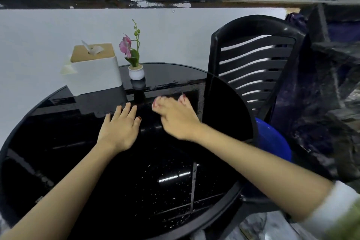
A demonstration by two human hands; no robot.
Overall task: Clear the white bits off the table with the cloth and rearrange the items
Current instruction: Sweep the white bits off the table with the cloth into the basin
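The table (58,142) is round, with a glossy black top that mirrors the room. White bits (167,187) – fine specks – lie scattered over its near centre and toward the near edge. At the far side stand a white tissue box (95,76) with a tan lid and, just beside it on the right, a small white flower pot (136,72) holding a pink orchid.
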